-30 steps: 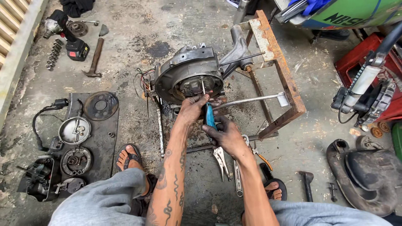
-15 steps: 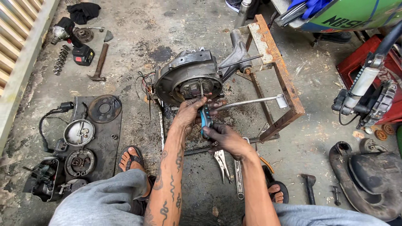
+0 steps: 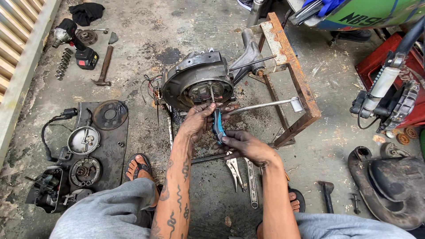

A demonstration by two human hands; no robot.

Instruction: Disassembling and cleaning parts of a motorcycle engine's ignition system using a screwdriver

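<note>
Oil-stained concrete floor (image 3: 146,26) filled the view, with a small engine case (image 3: 197,84) propped against a rusted metal stand (image 3: 290,66) near the middle. Both of the person's hands met just in front of that engine. A screwdriver with a blue and black handle (image 3: 218,125) stood nearly upright between them, its thin shaft rising to the round open face of the engine. The left hand (image 3: 199,121) was closed around the upper part of the handle, fingers curled right below the engine's rim, while the right hand (image 3: 243,146) pinched the handle's lower end between thumb and fingertips — so the tool lay directly between the two hands, touching both. A chrome lever (image 3: 265,105) jutted from the engine to the right, just above the right hand. On the floor below the hands lay locking pliers (image 3: 233,170) and a flat wrench (image 3: 251,183), side by side. To the left, a dark mat (image 3: 119,146) carried round engine covers and small parts, well apart from the hands. Farther up on the left sat a hammer (image 3: 105,66) and a cordless impact driver (image 3: 73,42) beside a row of sockets (image 3: 64,63).
</note>
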